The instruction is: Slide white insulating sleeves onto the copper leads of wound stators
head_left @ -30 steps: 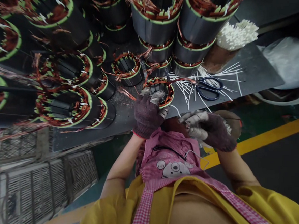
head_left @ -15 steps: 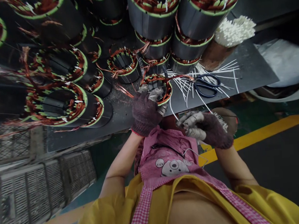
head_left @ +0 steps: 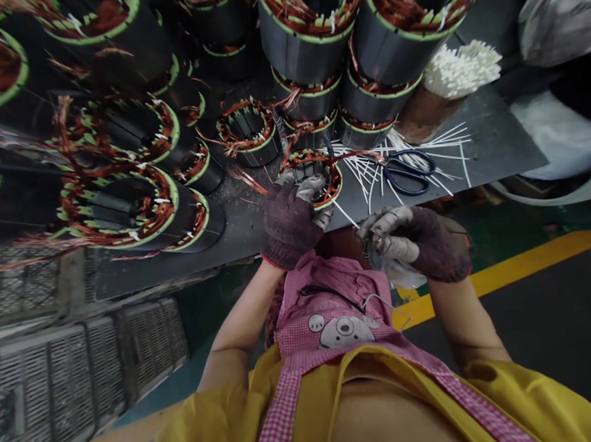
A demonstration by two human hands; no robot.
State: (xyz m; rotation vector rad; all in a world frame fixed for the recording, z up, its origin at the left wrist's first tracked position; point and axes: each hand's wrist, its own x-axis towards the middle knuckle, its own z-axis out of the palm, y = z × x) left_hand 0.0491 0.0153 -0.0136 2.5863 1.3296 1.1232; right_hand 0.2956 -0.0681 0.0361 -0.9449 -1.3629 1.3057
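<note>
The stator point(head_left: 334, 186) sits at the near edge of the desk point(head_left: 243, 227), likely for reach; your left hand point(head_left: 294, 214) curls over its rim, gripping, presumably to steady it. Your right hand point(head_left: 409, 239), fingers pinched closed, holds the white cord point(head_left: 346, 214) out straight.

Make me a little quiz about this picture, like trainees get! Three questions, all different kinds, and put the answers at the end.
1. Pick one. Where are the scissors?
A) on the floor
B) on the table
C) in a bag

2. True or false: the left hand is touching the copper-wound ring.

3. What colour is the cord that runs from that ring toward the right hand?

Key: 1. B. 2. True. 3. White.
</note>
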